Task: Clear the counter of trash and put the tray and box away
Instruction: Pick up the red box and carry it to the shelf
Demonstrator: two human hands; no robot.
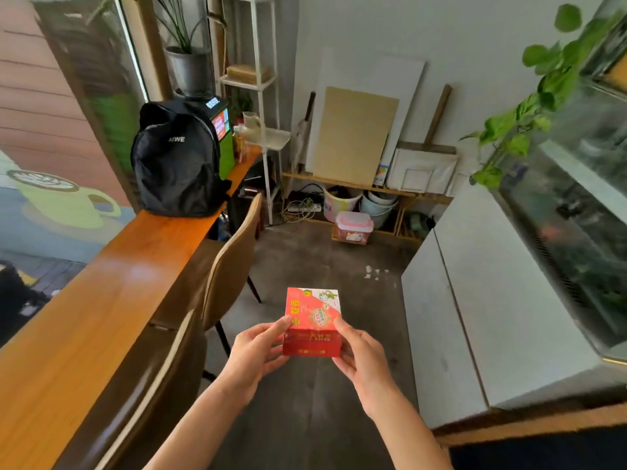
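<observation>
A small red box (312, 322) with yellow print and a white corner is held out in front of me, above the grey floor. My left hand (256, 351) grips its left side, thumb on top and fingers under it. My right hand (359, 354) grips its right side the same way. The long orange wooden counter (101, 317) runs along the left wall, apart from the box. No tray shows in this view.
A black backpack (178, 157) sits on the counter's far end. Two brown chairs (234, 266) stand beside the counter. A white cabinet (492, 300) with a fish tank (583, 212) lines the right. Buckets (341, 201) and a pink-lidded container (354, 227) stand by the back wall.
</observation>
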